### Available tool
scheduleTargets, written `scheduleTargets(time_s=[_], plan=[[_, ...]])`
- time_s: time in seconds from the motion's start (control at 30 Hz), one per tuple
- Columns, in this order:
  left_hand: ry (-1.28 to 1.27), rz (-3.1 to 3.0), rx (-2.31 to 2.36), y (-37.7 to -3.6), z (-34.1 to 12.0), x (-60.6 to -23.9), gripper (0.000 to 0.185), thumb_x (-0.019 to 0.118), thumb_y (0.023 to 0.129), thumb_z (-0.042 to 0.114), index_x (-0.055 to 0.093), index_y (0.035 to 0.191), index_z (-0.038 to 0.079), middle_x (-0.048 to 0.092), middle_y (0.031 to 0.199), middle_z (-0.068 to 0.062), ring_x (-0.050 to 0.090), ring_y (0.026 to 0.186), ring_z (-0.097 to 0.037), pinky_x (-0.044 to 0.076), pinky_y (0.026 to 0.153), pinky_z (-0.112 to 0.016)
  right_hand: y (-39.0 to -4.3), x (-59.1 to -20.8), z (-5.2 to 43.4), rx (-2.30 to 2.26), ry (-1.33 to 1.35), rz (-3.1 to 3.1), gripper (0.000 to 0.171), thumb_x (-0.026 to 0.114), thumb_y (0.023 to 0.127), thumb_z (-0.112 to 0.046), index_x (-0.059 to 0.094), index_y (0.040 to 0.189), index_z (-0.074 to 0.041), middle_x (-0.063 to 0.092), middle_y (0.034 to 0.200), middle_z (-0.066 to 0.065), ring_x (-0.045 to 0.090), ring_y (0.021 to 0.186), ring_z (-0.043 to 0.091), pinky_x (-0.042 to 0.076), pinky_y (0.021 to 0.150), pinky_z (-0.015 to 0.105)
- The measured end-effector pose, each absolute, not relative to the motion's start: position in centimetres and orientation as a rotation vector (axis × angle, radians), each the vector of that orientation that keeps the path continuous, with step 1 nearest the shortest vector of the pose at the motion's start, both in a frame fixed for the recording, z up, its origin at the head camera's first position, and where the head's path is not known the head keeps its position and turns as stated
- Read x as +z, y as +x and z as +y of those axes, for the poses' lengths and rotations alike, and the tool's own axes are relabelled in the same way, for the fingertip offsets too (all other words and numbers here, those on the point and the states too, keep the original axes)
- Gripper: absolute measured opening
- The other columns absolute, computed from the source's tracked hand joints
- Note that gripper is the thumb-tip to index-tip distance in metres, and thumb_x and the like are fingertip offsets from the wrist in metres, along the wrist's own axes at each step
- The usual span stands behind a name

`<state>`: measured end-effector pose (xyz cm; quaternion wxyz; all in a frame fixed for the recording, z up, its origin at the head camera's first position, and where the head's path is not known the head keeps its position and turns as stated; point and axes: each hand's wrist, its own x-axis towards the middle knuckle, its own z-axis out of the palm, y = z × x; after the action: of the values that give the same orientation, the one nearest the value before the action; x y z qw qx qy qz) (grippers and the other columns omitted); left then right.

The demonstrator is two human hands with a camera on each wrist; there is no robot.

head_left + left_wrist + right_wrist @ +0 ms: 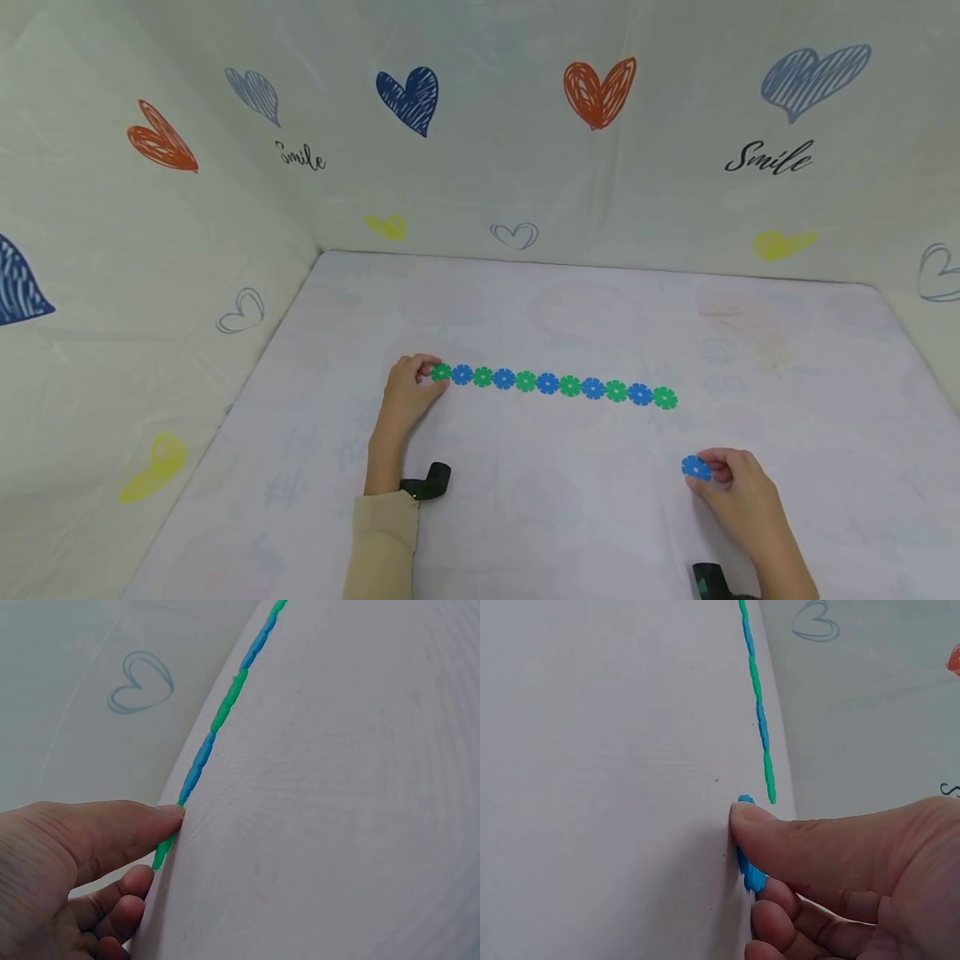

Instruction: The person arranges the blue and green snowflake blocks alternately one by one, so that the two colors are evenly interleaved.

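A row of flat, notched plastic discs (548,383), green and blue by turns, runs across the table, each disc meeting its neighbour. My left hand (408,392) pinches the green disc (441,372) at the row's left end between thumb and fingers. In the left wrist view the row is seen edge-on, leading away from the thumb. My right hand (742,496) pinches a loose blue disc (696,467), apart from the row and nearer to me than its right end. That end is a green disc (665,398). The right wrist view shows the blue disc (751,879) partly behind the thumb.
The table has a pale white cover (555,517). Whitish walls (495,183) printed with hearts and "Smile" stand behind it and at the sides. A black strap-on device (429,482) sits on the left wrist, another (711,582) by the right wrist.
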<state>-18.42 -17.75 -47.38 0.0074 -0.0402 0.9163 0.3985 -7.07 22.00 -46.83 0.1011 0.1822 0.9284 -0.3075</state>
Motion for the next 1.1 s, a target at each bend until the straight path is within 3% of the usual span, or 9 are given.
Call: scheduleTargets(time_s=[1.1], plan=[[-0.120, 2.882, 1.249, -18.4, -17.7, -47.4, 0.033, 0.070, 0.080, 0.015, 0.061, 0.111, 0.008, 0.048, 0.090, -0.008, 0.040, 0.085, -0.021, 0.032, 0.073, -0.031, -10.8, -46.1, 22.9, -0.971, 0.459, 2.839, 0.039, 0.064, 0.084, -0.006, 0.047, 0.114, 0.012, 0.048, 0.102, 0.027, 0.048, 0.093, 0.038, 0.044, 0.081, 0.049]])
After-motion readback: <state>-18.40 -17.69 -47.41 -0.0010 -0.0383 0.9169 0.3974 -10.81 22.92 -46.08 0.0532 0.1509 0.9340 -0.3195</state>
